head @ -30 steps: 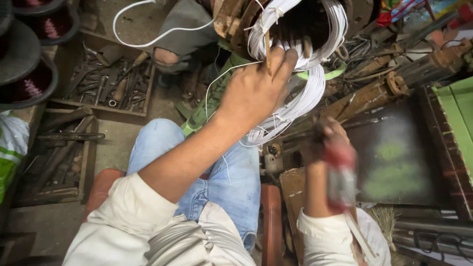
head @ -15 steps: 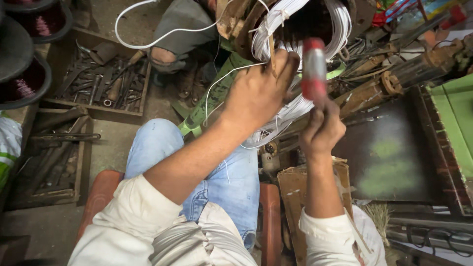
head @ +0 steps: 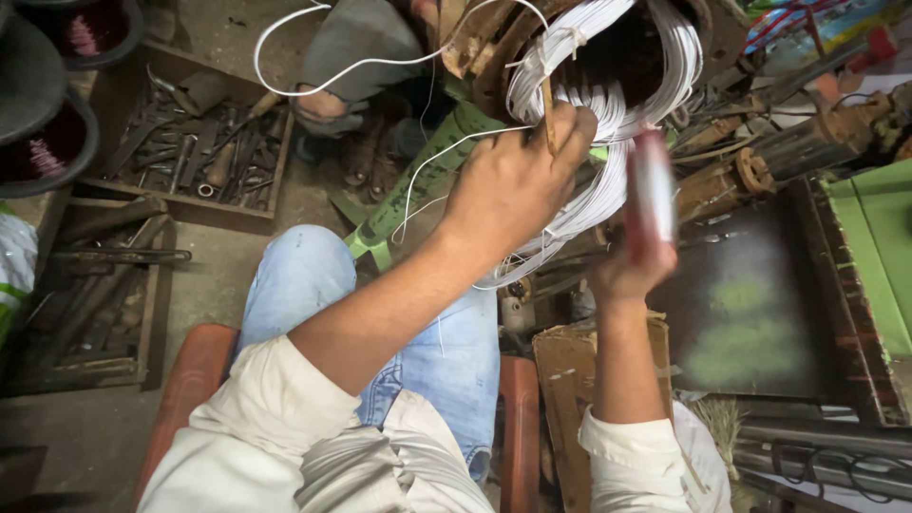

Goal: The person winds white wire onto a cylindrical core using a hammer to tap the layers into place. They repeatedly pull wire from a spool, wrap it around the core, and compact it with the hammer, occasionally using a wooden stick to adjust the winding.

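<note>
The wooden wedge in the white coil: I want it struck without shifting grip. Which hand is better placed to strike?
The right hand, probably: it grips the red-handled tool, raised beside the white coil. The left hand pinches the wooden wedge against the windings.

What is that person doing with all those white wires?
A person sits over a big round coil of white wires. The left hand presses a thin wooden stick against the wires. The right hand grips a red-handled tool, blurred and raised beside the coil. A wooden tray of metal tools lies on the floor to the left.
</note>
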A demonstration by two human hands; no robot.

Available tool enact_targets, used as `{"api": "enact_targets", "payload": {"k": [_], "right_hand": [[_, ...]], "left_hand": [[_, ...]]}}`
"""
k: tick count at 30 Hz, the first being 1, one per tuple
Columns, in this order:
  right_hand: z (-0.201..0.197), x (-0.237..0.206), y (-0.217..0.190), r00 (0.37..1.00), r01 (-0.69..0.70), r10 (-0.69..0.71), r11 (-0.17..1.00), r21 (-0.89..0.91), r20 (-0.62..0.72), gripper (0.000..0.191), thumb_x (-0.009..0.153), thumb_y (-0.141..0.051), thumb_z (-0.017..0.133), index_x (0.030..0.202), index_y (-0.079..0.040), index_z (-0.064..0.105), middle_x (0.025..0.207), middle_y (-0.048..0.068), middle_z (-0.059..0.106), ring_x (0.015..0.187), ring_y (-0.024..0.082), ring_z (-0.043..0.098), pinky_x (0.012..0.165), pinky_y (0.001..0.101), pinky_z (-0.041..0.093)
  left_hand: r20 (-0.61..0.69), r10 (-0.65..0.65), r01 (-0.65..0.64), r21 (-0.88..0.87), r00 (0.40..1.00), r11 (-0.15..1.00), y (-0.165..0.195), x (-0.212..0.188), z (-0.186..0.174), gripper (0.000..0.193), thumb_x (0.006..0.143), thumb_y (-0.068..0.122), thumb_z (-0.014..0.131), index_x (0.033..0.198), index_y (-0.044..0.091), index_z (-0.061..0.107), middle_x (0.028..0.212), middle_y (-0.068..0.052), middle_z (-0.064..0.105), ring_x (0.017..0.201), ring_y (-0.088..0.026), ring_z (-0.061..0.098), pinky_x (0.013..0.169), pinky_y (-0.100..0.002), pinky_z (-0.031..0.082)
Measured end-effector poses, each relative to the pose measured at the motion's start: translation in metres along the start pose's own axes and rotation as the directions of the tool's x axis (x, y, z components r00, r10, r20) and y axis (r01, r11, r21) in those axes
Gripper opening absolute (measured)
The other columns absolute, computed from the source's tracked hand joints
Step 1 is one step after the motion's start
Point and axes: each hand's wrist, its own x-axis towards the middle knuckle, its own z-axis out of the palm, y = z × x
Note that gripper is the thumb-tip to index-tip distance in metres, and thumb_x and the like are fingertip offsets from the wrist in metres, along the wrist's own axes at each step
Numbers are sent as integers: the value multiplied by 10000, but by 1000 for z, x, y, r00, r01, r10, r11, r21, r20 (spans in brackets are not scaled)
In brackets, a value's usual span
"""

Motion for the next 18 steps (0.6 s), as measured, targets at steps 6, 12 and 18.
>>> {"api": "enact_targets", "payload": {"k": [6,12,18], "right_hand": [[-1,1,-16,967,189,-171,978,85,-187,363,1063,-287,424,1169,-15,639,679,119,564,591,246,574,577,378,445],[-14,6,-20,996,85,-85,996,-22,5,256,1132,-183,481,1172,34,611,738,132,627,682,298,669,642,391,529],[-39,-5,-10,786,609,-598,793,30,-154,172,1033,-187,603,984,-25,572,744,149,639,633,312,673,603,399,552]], "left_hand": [[-29,6,-6,5,1000,1000,-1,-2,2,588,961,338,715,1429,59,492,1335,-101,520,800,-272,655,671,-413,552],[53,21,-19,-28,998,999,-2,-5,4,726,896,351,709,1489,40,427,1419,-115,518,836,-284,639,680,-414,551],[-157,61,-72,-68,986,995,-3,-11,7,735,1007,263,691,1612,56,328,1475,-144,461,980,-296,622,855,-425,576]]}}
